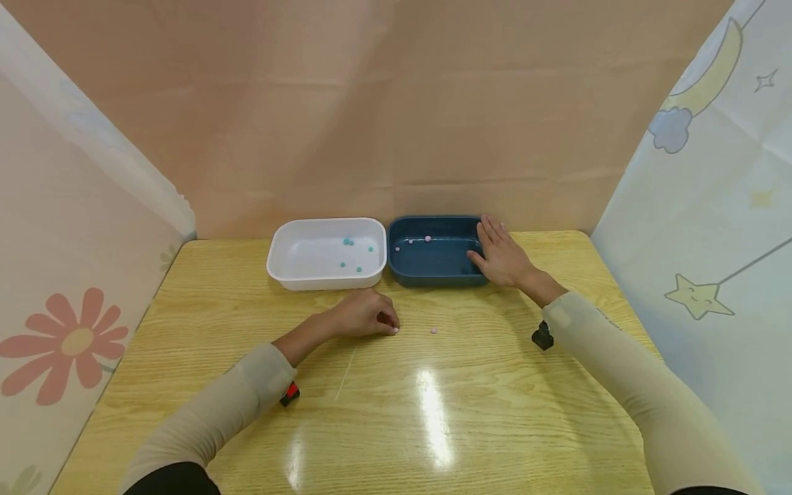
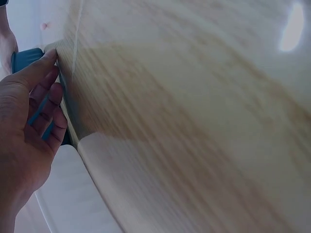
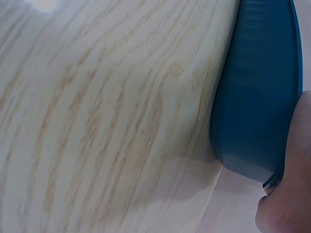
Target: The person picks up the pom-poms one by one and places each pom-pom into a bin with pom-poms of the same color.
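In the head view my left hand [image 1: 365,314] pinches a small pink bead [image 1: 397,330] between thumb and forefinger, low over the wooden table in front of the two trays. The left wrist view has the thumb and forefinger tips together, the other fingers curled behind. My right hand [image 1: 504,260] rests on the right end of a dark blue tray [image 1: 439,280], fingers straight along its rim. A few pink beads [image 1: 427,238] lie inside that tray. Another pink bead [image 1: 434,331] lies on the table, right of my left hand.
A white tray [image 1: 309,282] with several teal beads [image 1: 359,269] stands against the left end of the blue one. Behind both rises a brown paper backdrop [image 1: 390,137]. Patterned panels [image 1: 711,227] flank the wooden table [image 1: 495,412].
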{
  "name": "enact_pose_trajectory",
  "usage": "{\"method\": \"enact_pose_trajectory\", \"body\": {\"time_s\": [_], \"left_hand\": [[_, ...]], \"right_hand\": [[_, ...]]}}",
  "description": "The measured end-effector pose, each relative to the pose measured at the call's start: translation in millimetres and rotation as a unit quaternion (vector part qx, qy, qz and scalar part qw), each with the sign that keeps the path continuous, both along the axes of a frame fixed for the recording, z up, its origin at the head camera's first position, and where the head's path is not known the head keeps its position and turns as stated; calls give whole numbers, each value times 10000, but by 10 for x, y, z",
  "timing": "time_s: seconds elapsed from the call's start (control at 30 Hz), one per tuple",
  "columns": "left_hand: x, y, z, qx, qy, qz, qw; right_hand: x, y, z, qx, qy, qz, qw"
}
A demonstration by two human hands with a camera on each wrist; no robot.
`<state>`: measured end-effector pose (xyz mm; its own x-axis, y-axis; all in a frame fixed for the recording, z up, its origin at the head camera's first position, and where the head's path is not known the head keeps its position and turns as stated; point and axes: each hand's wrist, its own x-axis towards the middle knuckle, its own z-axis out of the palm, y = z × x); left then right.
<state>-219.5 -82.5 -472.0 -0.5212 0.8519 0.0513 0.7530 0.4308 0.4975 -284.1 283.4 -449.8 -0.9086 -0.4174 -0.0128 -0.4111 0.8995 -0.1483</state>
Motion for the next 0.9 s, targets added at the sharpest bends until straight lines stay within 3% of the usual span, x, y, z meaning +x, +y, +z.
{"method": "enact_pose_trajectory", "body": {"time_s": [0.37, 0.63, 0.9], "left_hand": [[12, 4, 120, 392, 68, 143, 9991], [-50, 14, 307, 921, 256, 308, 9949], [-106, 25, 398, 1015, 175, 432, 9937]], "right_hand": [[16, -8, 26, -36, -51, -9, 10000], [24, -4, 38, -11, -80, 9, 10000], [20, -3, 38, 45, -96, -5, 9999]]}}
